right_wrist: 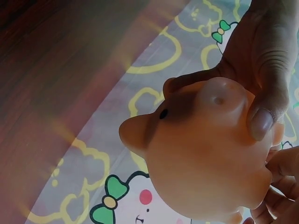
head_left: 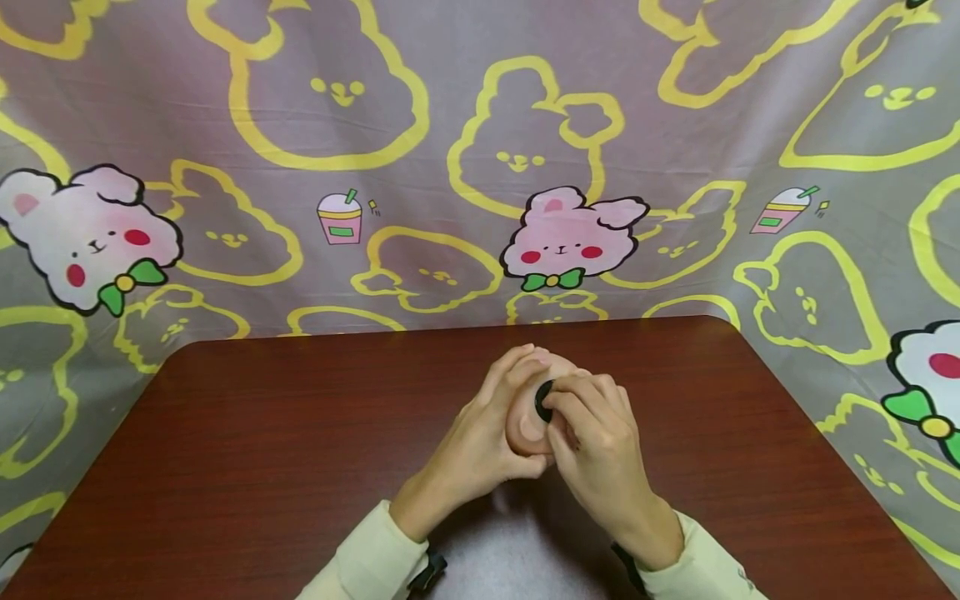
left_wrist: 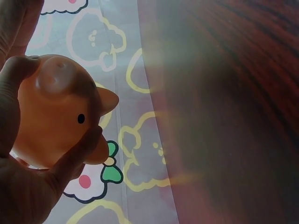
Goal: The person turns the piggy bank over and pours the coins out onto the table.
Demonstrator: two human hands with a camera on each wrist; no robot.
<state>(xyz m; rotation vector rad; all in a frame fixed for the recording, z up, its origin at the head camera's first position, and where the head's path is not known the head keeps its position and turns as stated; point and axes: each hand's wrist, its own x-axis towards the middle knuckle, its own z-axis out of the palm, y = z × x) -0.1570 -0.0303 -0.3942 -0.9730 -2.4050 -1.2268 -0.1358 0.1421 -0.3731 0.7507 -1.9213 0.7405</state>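
A peach-coloured piggy bank (head_left: 528, 429) is held up over the table, its underside with a round black plug (head_left: 541, 402) facing the head camera. My left hand (head_left: 480, 429) grips the bank's body from the left, fingers over the far side and thumb along the near side. Bent over the plug, my right hand (head_left: 600, 433) pinches at its edge with thumb and fingertips, hiding part of it. Both wrist views show the pig's face: the snout (left_wrist: 58, 74), a pointed ear (right_wrist: 135, 135) and a black eye (right_wrist: 163, 114).
A dark reddish-brown wooden table (head_left: 300, 433) lies beneath the hands, with a bright reflection near its front edge. Grey cloth (head_left: 420, 200) printed with yellow outlines and cartoon rabbits hangs behind it and at both sides. Pale sleeves (head_left: 367, 554) cover the forearms.
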